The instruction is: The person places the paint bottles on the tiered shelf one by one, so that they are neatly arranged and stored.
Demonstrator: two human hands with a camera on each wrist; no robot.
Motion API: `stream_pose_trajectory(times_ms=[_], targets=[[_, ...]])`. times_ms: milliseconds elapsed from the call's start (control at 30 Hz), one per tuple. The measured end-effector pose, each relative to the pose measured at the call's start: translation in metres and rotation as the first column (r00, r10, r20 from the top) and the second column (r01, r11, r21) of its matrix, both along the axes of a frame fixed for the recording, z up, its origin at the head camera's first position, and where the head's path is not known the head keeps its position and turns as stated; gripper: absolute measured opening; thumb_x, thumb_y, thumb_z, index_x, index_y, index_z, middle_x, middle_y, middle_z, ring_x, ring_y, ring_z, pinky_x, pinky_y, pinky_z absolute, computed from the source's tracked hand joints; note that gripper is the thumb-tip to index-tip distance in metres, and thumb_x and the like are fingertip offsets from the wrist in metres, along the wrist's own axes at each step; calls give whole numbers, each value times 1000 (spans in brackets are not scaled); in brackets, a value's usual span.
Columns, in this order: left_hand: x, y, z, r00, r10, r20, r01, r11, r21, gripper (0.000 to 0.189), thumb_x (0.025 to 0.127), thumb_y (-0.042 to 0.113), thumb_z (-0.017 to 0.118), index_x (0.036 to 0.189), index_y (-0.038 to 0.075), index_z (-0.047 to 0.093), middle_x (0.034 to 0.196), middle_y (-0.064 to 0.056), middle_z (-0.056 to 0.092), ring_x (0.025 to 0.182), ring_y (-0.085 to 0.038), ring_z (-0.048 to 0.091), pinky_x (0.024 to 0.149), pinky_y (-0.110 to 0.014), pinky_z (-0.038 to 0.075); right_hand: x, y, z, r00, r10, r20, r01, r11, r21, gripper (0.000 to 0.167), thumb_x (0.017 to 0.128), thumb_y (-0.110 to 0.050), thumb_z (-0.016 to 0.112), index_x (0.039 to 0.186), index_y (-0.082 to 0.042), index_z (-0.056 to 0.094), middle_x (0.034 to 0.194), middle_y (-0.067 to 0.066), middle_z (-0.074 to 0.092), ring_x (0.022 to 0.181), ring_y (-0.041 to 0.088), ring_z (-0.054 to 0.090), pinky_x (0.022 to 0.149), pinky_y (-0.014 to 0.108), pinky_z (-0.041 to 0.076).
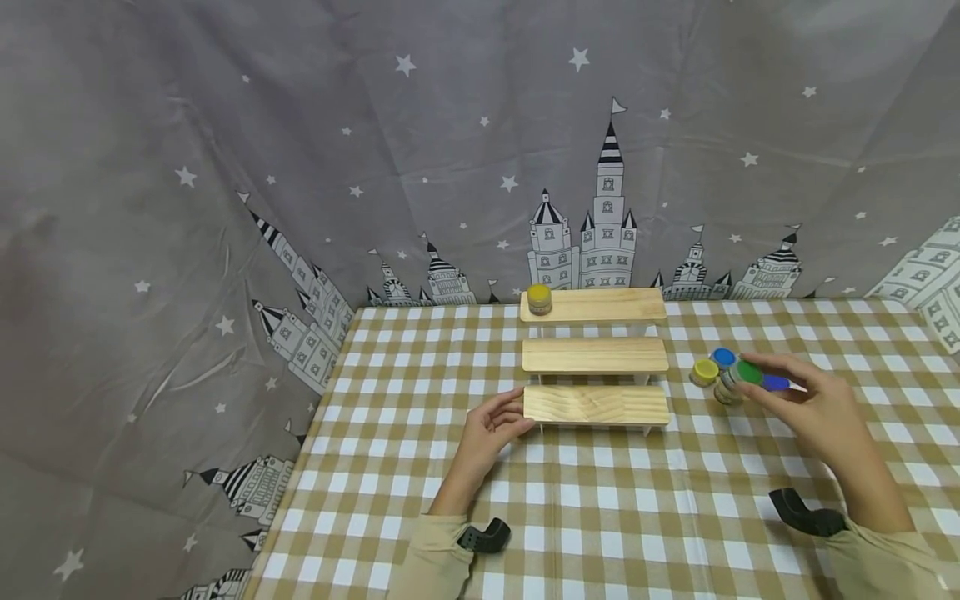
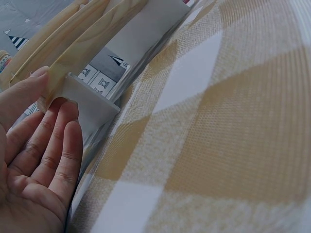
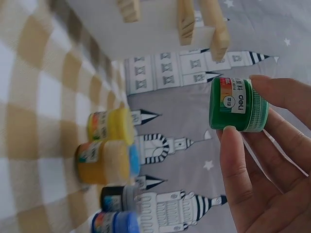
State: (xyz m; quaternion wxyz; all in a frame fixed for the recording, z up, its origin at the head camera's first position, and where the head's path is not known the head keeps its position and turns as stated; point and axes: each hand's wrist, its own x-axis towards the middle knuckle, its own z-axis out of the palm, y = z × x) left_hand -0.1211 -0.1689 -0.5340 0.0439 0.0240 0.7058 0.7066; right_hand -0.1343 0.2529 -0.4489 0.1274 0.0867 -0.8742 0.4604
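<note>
A three-tier wooden step shelf (image 1: pixel 596 405) with white supports stands on the table. My left hand (image 1: pixel 487 429) grips the left end of its lowest board, thumb on top and fingers underneath in the left wrist view. Between the thumb and fingers of my right hand (image 1: pixel 813 408) is a green paint jar (image 3: pixel 228 104), raised above the table right of the shelf. Below it stand several other jars: a yellow jar (image 3: pixel 109 126), an ochre jar (image 3: pixel 103 159), a black-bodied jar (image 3: pixel 112 198) and a blue jar (image 3: pixel 114 223). Another yellow-lidded jar (image 1: pixel 539 298) sits at the top board's left end.
A brown-and-white checked cloth (image 1: pixel 600 517) covers the table. Behind the table and along its left side hangs a grey curtain (image 1: pixel 465 125) printed with castles and stars. A light blue jar (image 1: pixel 723 358) stands at the back of the jar group.
</note>
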Motion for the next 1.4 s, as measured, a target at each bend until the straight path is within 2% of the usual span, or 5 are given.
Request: stream_pose_trajectory(times_ms=[667,867,1100,1300,1400], targets=[[-1,-1,1,1000,-3,-13,3,1000,4,53,90,8,80,141,10,63,115,-15,73,94,-9,71,85,-20,62,-32,-46,40,997,71,30,-69,995,-68,41,91,-16,81,130,-10,72,119,-26,66,88,-10,67,75,7,55],[0,-2,0,1000,-2,-11,2,1000,9,55,90,9,81,141,8,62,115,-14,73,94,-8,71,85,-19,62,-42,-64,48,991,131,-31,-132,989,-63,40,90,-13,81,129,-8,72,116,-27,67,94,-11,65,75,6,55],[0,-2,0,1000,-8,-26,8,1000,3,54,91,9,80,142,7,62,115,-14,73,94,-9,71,85,-20,62,-53,-86,55,992,124,-39,-126,990,-67,35,91,-13,81,124,-8,74,128,7,73,99,-11,62,75,8,55],[0,-1,0,1000,-5,-10,5,1000,-7,52,91,9,80,140,12,64,116,-14,73,95,-10,72,88,-23,62,-63,-99,54,992,124,-23,-126,987,-98,39,91,-17,82,128,-9,73,118,-6,74,99,-11,61,76,7,55],[0,-1,0,1000,-4,-3,4,1000,-6,51,91,9,79,139,13,64,116,-14,73,95,-11,72,88,-23,62,-68,-104,53,991,131,-1,-131,987,-94,40,91,-20,82,129,-11,73,119,1,74,99,-10,61,76,7,55]])
